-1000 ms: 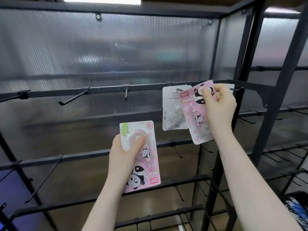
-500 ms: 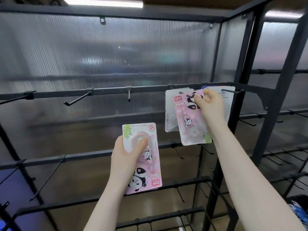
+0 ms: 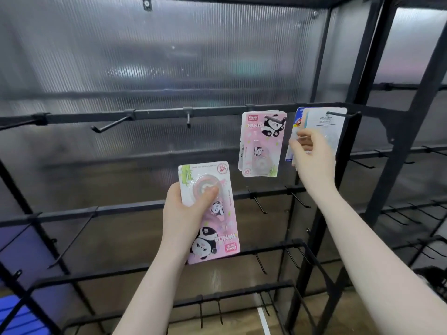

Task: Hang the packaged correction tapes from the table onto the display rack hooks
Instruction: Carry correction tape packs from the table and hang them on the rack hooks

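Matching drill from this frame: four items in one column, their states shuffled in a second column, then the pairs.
Items:
1. Upside-down panda pack
2. Upright panda pack
3. White pack
4. Angled hook

States:
A. Bare, nothing on it
B. Hanging on the top rail, no hand on it
C. Held in the left hand's grip
D. On the far-right hook, right hand at its lower part

Pairs: 1-C, 2-B, 3-D, 4-A

We saw a black display rack (image 3: 154,114) bearing hooks; a pink panda pack (image 3: 262,143) hung on one, white packs (image 3: 324,129) on the next hook right.
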A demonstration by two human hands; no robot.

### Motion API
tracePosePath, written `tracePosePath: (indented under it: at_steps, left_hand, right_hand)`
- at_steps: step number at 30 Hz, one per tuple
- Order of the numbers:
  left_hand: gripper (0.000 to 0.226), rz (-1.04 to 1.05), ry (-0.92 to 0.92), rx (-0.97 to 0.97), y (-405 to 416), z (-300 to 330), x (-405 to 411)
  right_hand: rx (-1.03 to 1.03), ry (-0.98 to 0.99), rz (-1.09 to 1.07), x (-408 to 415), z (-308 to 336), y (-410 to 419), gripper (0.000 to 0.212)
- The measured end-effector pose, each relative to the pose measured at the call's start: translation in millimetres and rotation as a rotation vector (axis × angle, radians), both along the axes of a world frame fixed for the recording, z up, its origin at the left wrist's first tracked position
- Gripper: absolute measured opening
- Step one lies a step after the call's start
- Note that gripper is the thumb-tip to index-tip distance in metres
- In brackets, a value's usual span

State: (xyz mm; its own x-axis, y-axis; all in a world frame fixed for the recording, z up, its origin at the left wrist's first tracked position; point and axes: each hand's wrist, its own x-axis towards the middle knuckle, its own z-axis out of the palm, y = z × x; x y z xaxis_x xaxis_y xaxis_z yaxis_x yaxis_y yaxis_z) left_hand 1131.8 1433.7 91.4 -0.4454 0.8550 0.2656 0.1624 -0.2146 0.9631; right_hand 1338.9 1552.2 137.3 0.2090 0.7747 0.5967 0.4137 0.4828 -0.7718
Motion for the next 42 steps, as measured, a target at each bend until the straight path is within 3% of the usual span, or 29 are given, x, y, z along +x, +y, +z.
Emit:
tracePosePath:
  at_steps: [9, 12, 17, 26, 35, 37, 42]
  left_hand:
    - [0.056, 0.124, -0.186, 0.131, 4.8, 1.6, 75.5]
    - [0.043, 0.182, -0.27, 0.179, 11.6, 3.2, 118.6]
    - [0.041, 0.243, -0.301, 0.192, 22.6, -2.6, 189.1]
    - [0.048, 0.319, -0.315, 0.194, 36.9, -6.2, 242.3]
    - [0.055, 0.265, -0.286, 0.252, 46.0, -7.1, 224.2]
    - [0.061, 0.261, -0.268, 0.265, 47.0, -7.2, 219.3]
    - [0.063, 0.28, -0.25, 0.267, 50.5, -6.0, 202.0]
  right_hand:
    - [-0.208, -0.014, 0.396, 53.8, -69.7, -52.2, 0.009]
    - [-0.326, -0.095, 0.514, 81.7, -85.4, -57.3, 0.01]
    - [-0.466, -0.122, 0.657, 130.3, -99.5, -52.2, 0.013]
    - [-0.621, 0.101, 0.789, 162.2, -105.0, -48.9, 0.014]
    - [-0.498, 0.522, 0.708, 163.0, -91.5, -31.7, 0.013]
    - [-0.473, 0.507, 0.745, 158.7, -84.6, -31.9, 0.016]
    - [-0.465, 0.339, 0.745, 141.5, -80.2, -39.6, 0.049]
